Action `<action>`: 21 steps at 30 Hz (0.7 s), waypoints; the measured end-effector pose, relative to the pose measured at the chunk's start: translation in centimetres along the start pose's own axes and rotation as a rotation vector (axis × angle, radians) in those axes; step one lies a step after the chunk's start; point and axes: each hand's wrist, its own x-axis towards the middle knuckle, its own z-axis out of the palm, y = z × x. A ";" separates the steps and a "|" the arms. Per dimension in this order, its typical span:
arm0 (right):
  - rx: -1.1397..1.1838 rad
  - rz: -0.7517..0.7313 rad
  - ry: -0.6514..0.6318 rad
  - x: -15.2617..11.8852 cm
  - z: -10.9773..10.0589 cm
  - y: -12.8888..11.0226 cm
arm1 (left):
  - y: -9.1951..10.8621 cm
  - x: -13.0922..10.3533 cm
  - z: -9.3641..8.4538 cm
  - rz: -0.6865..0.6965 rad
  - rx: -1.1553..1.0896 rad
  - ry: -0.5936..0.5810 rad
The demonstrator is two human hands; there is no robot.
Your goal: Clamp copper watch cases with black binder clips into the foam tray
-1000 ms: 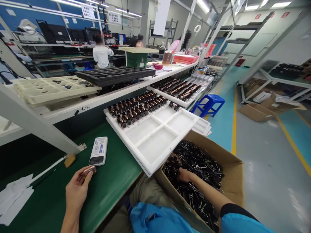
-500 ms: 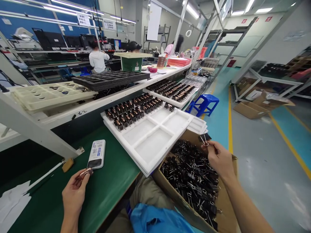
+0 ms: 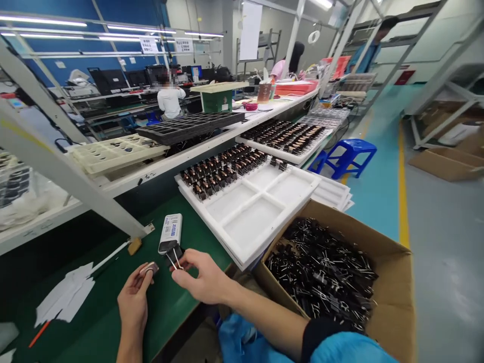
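Fingers of your right hand (image 3: pixel 206 278), clamped on a clip (image 3: pixel 177 251), have left the box (image 3: pixel 395 287); your left hand (image 3: pixel 133 297) pinches a part (image 3: pixel 150 267).

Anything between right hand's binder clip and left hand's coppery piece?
Nothing visible. Only a gap over the green tabletop separates the binder clip in the right hand from the coppery piece in the left hand. The white device lies beyond the clip, off that line.

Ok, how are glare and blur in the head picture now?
Head view: long white tube lights look burned out; the brown cardboard box at far right is smeared; the right hand and its black, silver-handled binder clip look fairly clear.
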 end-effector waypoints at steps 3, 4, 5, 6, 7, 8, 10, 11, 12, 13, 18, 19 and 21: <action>0.001 0.127 -0.174 0.4 1.5 5.0 | 0.4 -1.7 -0.9 -0.074 -0.078 0.074; 0.019 0.145 -0.203 0.6 1.7 6.5 | 0.5 -2.1 -1.1 -0.093 -0.116 0.104; 0.065 0.158 -0.218 0.9 1.9 7.7 | 0.6 -2.4 -1.3 -0.106 -0.159 0.129; 0.138 0.172 -0.220 1.3 2.0 8.6 | 0.6 -2.7 -1.4 -0.115 -0.202 0.143; 0.224 0.197 -0.216 1.8 2.2 9.4 | 0.7 -2.9 -1.4 -0.122 -0.243 0.148; 0.309 0.231 -0.213 2.4 2.3 10.0 | 0.8 -3.1 -1.5 -0.130 -0.278 0.150; 0.430 0.315 -0.227 3.4 2.6 10.8 | 0.9 -3.4 -1.5 -0.147 -0.330 0.146; 0.452 0.350 -0.236 3.8 2.7 11.0 | 0.9 -3.6 -1.5 -0.153 -0.352 0.144; 0.454 0.378 -0.242 3.9 2.8 11.3 | 1.0 -3.8 -1.4 -0.155 -0.374 0.145; 0.435 0.393 -0.241 4.0 2.9 11.4 | 1.0 -4.1 -1.4 -0.154 -0.396 0.145; 0.259 0.332 -0.264 2.8 2.7 12.0 | 0.8 -4.9 -1.1 -0.144 -0.455 0.132; 0.245 0.313 -0.286 2.6 2.6 12.1 | 0.8 -5.0 -1.1 -0.143 -0.449 0.125; 0.237 0.292 -0.331 2.2 2.4 12.4 | 0.9 -5.1 -1.1 -0.144 -0.436 0.119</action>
